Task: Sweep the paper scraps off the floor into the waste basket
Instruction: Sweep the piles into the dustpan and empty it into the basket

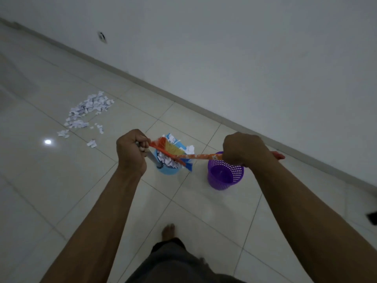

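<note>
Leg (179,262) is recorded lowest. The left hand (130,152) is curled round the dustpan (169,170) handle, the right hand (241,149) round the broom (202,156). The loaded dustpan is held just left of the waste basket (224,176), which sits beneath the right hand. A scrap pile (87,111) lies far left.

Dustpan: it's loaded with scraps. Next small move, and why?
Probably swing the blue dustpan right, over the purple waste basket, and tip it. The left hand holds it heaped with paper scraps, beside the basket rather than above it, and the basket looks empty. The right hand holds the broom across the load.
</note>
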